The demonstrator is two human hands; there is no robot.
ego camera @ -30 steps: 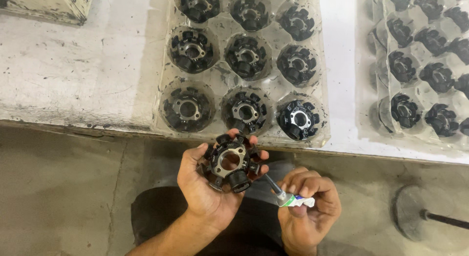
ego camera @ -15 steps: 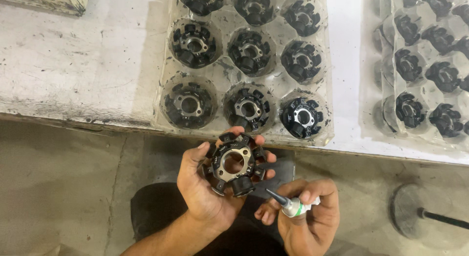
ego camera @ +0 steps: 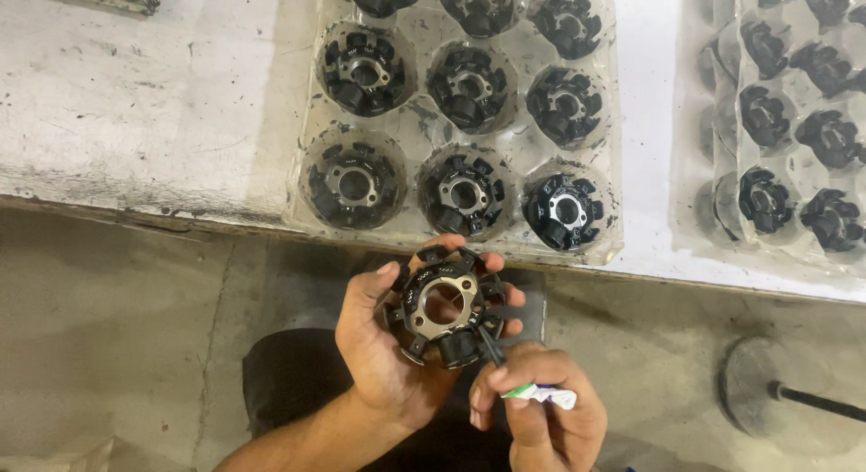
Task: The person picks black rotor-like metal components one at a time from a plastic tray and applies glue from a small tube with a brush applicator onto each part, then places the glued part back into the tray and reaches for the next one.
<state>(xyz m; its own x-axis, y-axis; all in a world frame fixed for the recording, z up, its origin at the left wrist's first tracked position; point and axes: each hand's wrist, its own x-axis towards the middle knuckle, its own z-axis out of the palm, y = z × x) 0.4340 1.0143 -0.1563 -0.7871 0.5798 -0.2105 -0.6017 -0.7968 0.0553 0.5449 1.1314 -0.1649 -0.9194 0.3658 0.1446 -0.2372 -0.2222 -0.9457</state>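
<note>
My left hand point(ego camera: 383, 346) cradles a round black stator point(ego camera: 444, 305) with a bare metal hub and several wound poles, held face up below the table's edge. My right hand point(ego camera: 541, 409) grips a small white and green tube point(ego camera: 541, 396), and its thin dark nozzle touches the stator's lower right rim. Straight ahead on the table lies a clear plastic tray point(ego camera: 410, 111) with several more stators seated in round pockets.
A second clear tray point(ego camera: 722, 147) with several black stators lies at the right on the worn white table point(ego camera: 135, 102). Below are a concrete floor and a round metal stand base point(ego camera: 753, 386) with a dark rod. My dark trouser leg shows under my hands.
My right hand has brought the tube up and left, so its nozzle now meets the stator's rim. The left hand has kept the stator nearly still.
</note>
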